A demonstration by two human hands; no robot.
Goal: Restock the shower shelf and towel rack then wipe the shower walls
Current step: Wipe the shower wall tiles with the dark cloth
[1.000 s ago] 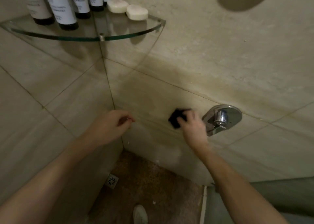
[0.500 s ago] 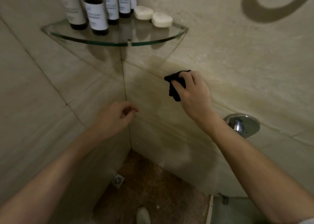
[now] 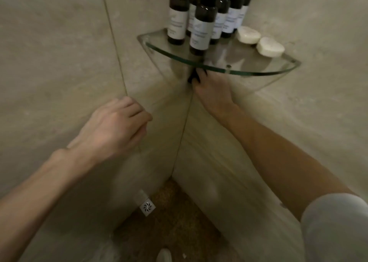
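Pressing a black cloth [image 3: 192,78] into the corner seam where the two shower walls [image 3: 59,52] meet, directly beneath the front rim of the glass shelf [image 3: 249,73]. Gripping that cloth with the right hand [image 3: 212,91], fingers curled round the wad, letting only a small dark part show past the fingertips. Reaching up with a bare right forearm, a pale sleeve [image 3: 338,228] sitting at the lower right edge of the view. Holding the left hand [image 3: 113,130] lower and further left, in front of the left-hand wall, fingers loosely curled and gripping nothing; touching the tile or not, cannot tell. Carrying, on the shelf, a cluster of dark bottles [image 3: 201,29] with white labels, standing upright from the back corner out toward the front rim. Carrying also two white soap bars [image 3: 269,46], lying side by side along the shelf's right edge, against the right-hand wall. Showing, far below, a speckled brown floor [image 3: 175,232] with a small square metal drain [image 3: 147,207] at the foot of the left-hand wall, and a pale shoe tip [image 3: 164,256] at the bottom edge.
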